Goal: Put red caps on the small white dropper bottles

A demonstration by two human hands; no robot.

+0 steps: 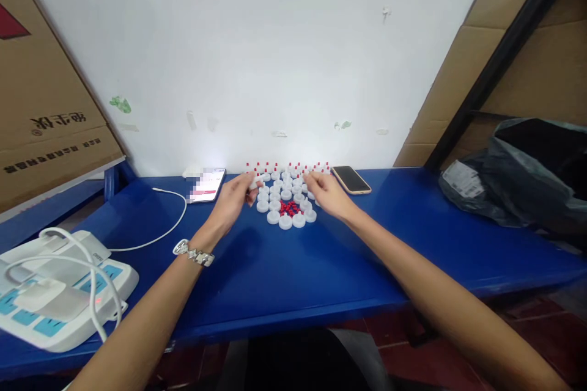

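Nearest me at 8 o'clock one white power strip (59,293) runs off frame, while at 12 o'clock my left hand (233,198) pinches one white cap (255,181) and my right hand (326,193), fingers curled, touches the cluster of white caps (287,198), too small to count, between two phones (207,185).

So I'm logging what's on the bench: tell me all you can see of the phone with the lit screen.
The lit phone lies flat, face up, on the blue table near the white wall, left of the white caps. It is a slim dark-edged slab; its bright screen shows white with a pink band, partly blurred. A white cable curves from its near end toward the power strip. The left hand is close but not touching it.
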